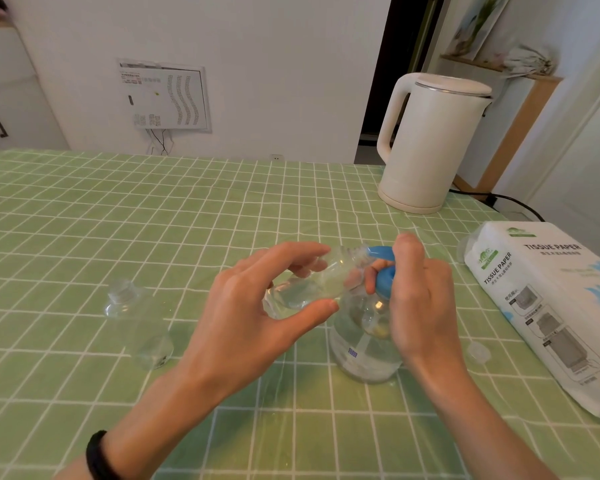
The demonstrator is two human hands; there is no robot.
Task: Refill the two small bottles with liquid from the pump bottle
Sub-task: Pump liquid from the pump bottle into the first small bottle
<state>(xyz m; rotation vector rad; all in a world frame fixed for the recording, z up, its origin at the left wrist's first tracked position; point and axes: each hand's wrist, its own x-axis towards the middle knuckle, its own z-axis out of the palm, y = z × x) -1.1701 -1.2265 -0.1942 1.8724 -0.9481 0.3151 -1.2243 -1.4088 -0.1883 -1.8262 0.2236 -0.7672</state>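
Between the left fingers (300,253), a tilted small bottle (303,287)

We list: clear glossy plastic small bottles (305,289), pump bottle (364,344) with smooth blue plastic pump; matt white kettle (430,143); glossy checked counter (153,209) cover.

White wall (274,64) with panel (165,95); green checked tablecloth (118,209); dark doorway (392,81); white cabinet (11,98) left.
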